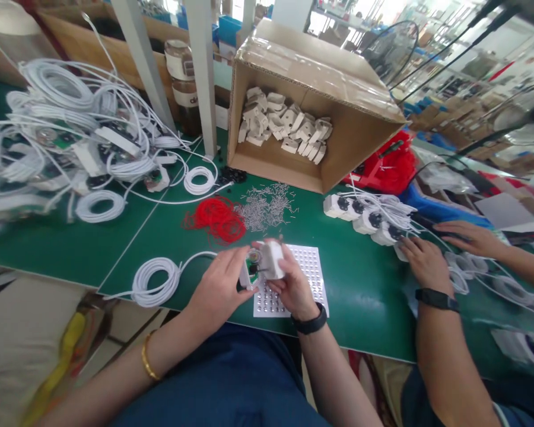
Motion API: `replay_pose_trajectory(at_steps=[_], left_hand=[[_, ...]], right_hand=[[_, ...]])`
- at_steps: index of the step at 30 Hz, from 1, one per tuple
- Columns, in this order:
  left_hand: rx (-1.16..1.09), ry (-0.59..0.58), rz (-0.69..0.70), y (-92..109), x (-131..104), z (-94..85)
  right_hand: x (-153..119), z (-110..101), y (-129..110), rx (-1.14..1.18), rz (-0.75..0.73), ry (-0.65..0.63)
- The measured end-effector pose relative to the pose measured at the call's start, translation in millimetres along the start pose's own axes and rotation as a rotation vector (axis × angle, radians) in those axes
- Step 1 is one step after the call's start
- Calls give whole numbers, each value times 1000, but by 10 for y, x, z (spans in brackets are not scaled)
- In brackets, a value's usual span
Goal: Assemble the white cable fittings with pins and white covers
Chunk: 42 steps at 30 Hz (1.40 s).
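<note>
My left hand [220,286] grips a small white device with a green circuit board [251,270] and a round clear part showing. In my right hand [295,283] is a white housing [273,260], held right beside the board, with a dark wire between the two. Both are just above a white sheet with rows of round silvery pieces [314,273]. A white cable runs left from the device to a coil [155,282] on the green table. Behind my hands lie red rings [216,218] and a heap of small screws [267,207].
A cardboard box [285,169] of white housings stands at the back centre. Coiled white cables [62,136] are piled at the left. At the right, a co-worker's hands [427,264] are beside a row of white devices [367,219].
</note>
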<state>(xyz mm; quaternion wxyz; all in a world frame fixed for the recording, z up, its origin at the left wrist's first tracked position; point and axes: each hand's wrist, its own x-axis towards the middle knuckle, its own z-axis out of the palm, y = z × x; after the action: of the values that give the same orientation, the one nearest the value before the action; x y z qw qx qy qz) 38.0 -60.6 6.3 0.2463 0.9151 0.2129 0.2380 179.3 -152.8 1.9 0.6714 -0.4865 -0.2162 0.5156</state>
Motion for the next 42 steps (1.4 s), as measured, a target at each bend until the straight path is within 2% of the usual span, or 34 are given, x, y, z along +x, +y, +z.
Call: replay_pose_trajectory(at_steps=[6, 9, 12, 15, 17, 19, 22, 25, 27, 28, 31, 33, 35, 38, 40, 42], left_hand=[[96, -21, 101, 18, 85, -14], [44, 9, 98, -24, 105, -10], [-121, -15, 36, -117, 105, 11], [-369, -53, -57, -227, 73, 62], [-549, -37, -150, -279, 40, 97], [-712, -4, -225, -312, 18, 116], [-909, -42, -223, -347, 37, 99], [-1002, -140, -209, -361, 100, 40], [-944, -123, -209, -343, 116, -27], [-858, -78, -214, -330, 102, -75], [-350, 147, -222, -324, -55, -284], [42, 230, -202, -394, -244, -432], [288, 172, -164, -528, -463, -524], [363, 2, -102, -770, -754, -515], [332, -17, -81, -893, -859, -470], [320, 42, -97, -957, -858, -470]], right_hand=[[-57, 20, -87, -652, -309, -88], [-71, 97, -117, -911, -369, -88], [-53, 172, -112, -1060, -345, -82], [-26, 211, -57, -927, -286, 34], [-18, 226, 15, -675, -195, 128], [-21, 248, 97, -427, -43, 150], [-31, 297, 182, -209, 89, 153], [-24, 333, 194, -155, 68, 189], [-12, 332, 179, -155, 52, 195], [-5, 324, 171, -156, 46, 194], [14, 280, 155, -165, 37, 194], [26, 252, 155, -167, 34, 204], [39, 238, 161, -157, 30, 218], [54, 250, 175, -123, 35, 234], [57, 268, 184, -102, 34, 242], [52, 283, 193, -97, 23, 242]])
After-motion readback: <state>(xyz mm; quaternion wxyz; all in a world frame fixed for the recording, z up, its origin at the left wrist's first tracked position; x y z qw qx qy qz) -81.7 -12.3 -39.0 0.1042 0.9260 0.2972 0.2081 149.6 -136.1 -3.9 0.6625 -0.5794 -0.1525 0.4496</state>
